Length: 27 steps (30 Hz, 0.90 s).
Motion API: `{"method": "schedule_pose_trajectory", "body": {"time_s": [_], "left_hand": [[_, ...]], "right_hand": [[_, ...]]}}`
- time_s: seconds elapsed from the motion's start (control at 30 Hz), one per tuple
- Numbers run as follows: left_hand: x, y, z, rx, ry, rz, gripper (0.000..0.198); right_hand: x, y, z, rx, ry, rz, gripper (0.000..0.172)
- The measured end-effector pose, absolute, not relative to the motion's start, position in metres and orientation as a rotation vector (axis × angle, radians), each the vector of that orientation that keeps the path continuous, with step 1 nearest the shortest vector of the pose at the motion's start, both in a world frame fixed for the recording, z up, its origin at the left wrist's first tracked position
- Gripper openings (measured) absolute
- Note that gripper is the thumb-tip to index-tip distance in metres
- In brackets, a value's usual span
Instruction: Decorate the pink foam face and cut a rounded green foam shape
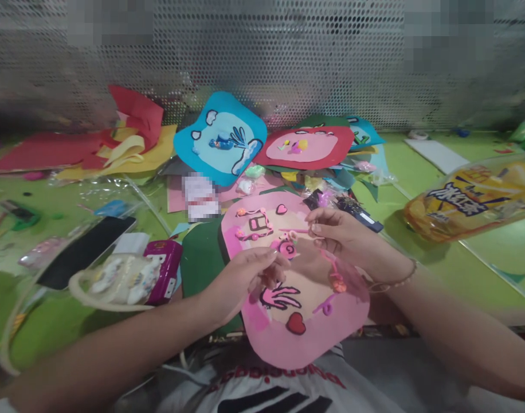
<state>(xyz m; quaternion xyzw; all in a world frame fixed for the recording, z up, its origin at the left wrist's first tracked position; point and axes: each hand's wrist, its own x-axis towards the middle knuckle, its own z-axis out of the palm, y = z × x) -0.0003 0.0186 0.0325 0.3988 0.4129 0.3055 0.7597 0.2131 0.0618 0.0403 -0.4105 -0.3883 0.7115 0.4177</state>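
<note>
A pink paper craft card with a beige middle leans at the table edge before me. On it are a red heart, a pink hand-like shape, a dark window-like outline and a pink spiral clay piece. My right hand pinches a thin pink stick, its tip pointing left above the card. Just below the spiral piece, my left hand has its fingers curled together over the card. What they hold, if anything, is too small to make out.
Behind the card stand a blue craft card and a red craft card. On the left lie a black phone, a purple device and red paper. A yellow drink bottle lies right.
</note>
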Motion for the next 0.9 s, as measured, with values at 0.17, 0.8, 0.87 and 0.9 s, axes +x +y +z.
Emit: {"method": "schedule_pose_trajectory", "body": {"time_s": [0.17,0.8,0.87,0.9], "left_hand": [[0.000,0.018,0.033,0.875,0.905,0.651,0.035],[0.000,0.018,0.034,0.873,0.920,0.653,0.032],[0.000,0.018,0.035,0.867,0.922,0.659,0.032],[0.000,0.018,0.035,0.864,0.924,0.657,0.033]], "right_hand": [[0.212,0.063,0.037,-0.985,-0.959,1.837,0.024],[0.216,0.064,0.028,-0.928,-1.041,1.840,0.026],[0.216,0.064,0.029,-0.933,-1.053,1.846,0.027],[0.216,0.063,0.030,-0.935,-1.054,1.843,0.026]]}}
